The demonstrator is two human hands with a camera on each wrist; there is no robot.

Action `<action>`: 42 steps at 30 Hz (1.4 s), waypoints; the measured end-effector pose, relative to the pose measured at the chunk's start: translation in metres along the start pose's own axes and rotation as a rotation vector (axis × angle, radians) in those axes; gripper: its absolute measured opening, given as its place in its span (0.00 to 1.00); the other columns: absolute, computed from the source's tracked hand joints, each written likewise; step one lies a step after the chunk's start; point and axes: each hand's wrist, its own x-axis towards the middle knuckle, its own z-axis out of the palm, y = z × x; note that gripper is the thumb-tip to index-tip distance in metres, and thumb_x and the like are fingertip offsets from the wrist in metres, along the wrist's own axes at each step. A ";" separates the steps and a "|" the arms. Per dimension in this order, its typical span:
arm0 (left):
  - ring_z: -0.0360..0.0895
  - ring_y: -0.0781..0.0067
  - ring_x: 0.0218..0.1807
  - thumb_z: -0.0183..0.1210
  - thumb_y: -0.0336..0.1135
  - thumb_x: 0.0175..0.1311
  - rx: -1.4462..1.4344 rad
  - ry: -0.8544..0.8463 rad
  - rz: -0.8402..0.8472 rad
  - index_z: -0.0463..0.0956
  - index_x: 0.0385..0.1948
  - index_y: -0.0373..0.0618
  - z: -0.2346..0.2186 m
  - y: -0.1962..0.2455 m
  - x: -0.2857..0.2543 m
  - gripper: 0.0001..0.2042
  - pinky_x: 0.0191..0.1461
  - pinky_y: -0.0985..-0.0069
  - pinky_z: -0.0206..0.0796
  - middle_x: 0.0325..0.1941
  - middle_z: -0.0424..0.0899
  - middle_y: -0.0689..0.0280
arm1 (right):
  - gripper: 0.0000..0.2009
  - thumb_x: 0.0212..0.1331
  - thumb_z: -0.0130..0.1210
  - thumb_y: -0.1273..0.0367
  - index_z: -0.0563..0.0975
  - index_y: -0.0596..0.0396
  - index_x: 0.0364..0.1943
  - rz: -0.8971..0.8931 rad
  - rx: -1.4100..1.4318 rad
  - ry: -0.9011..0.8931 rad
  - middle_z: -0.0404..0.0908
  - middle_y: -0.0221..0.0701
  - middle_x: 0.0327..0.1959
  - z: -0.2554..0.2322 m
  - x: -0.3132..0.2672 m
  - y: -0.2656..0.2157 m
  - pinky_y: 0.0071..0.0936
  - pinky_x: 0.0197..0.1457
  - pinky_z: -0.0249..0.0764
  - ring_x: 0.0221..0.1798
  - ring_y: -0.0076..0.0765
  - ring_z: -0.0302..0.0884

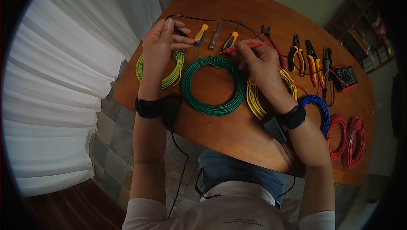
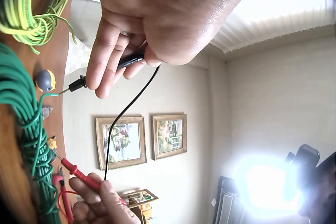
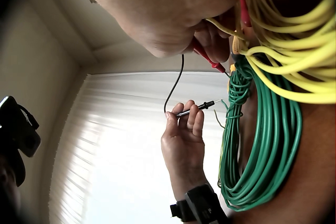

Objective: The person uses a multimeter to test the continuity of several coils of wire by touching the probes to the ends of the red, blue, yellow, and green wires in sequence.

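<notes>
A green wire coil (image 1: 188,94) lies on the table between the hands. My left hand (image 1: 161,43) pinches a black probe (image 2: 131,60), whose metal tip is at the coil's raised free end (image 2: 50,95); contact is unclear. Thumb and fingers of my right hand (image 1: 262,62) grip a red probe (image 1: 233,49) above the coil's upper right. Its tip points at the tied top strands (image 3: 240,85), and whether it touches them cannot be told. A black lead (image 1: 212,19) arches from the left hand over toward the right.
Yellow-green wire (image 1: 180,66) and yellow wire (image 1: 253,98) flank the green coil. Screwdrivers (image 1: 231,40) lie behind it. Pliers (image 1: 296,54), a multimeter (image 1: 345,78), blue wire (image 1: 325,113) and red coils (image 1: 355,143) are at the right. A curtain (image 1: 59,81) hangs left.
</notes>
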 end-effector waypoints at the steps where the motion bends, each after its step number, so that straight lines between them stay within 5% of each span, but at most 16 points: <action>1: 0.83 0.67 0.32 0.42 0.39 0.72 0.008 -0.001 0.009 0.72 0.38 0.33 0.000 0.000 0.000 0.16 0.36 0.79 0.78 0.35 0.80 0.53 | 0.09 0.63 0.51 0.69 0.77 0.63 0.35 -0.005 0.005 0.001 0.82 0.32 0.29 0.000 0.000 0.000 0.14 0.24 0.69 0.24 0.17 0.75; 13: 0.83 0.66 0.32 0.41 0.39 0.72 -0.009 -0.010 -0.040 0.72 0.37 0.34 -0.001 -0.002 0.001 0.16 0.34 0.78 0.78 0.34 0.80 0.55 | 0.09 0.63 0.52 0.69 0.77 0.63 0.36 -0.010 -0.013 0.032 0.82 0.32 0.29 -0.001 -0.002 0.002 0.15 0.25 0.70 0.25 0.19 0.76; 16: 0.83 0.65 0.32 0.42 0.39 0.72 -0.076 0.102 0.069 0.72 0.37 0.33 -0.001 0.005 -0.001 0.16 0.34 0.77 0.78 0.34 0.80 0.54 | 0.09 0.63 0.52 0.69 0.77 0.64 0.36 -0.045 0.024 0.068 0.82 0.32 0.29 0.000 -0.004 -0.002 0.15 0.25 0.70 0.25 0.19 0.76; 42: 0.83 0.66 0.31 0.42 0.39 0.72 -0.003 0.010 -0.046 0.72 0.37 0.33 0.001 0.001 -0.001 0.16 0.34 0.78 0.77 0.33 0.80 0.54 | 0.09 0.62 0.52 0.69 0.77 0.63 0.36 -0.032 0.017 0.043 0.82 0.32 0.29 0.001 -0.004 0.002 0.15 0.25 0.71 0.28 0.20 0.78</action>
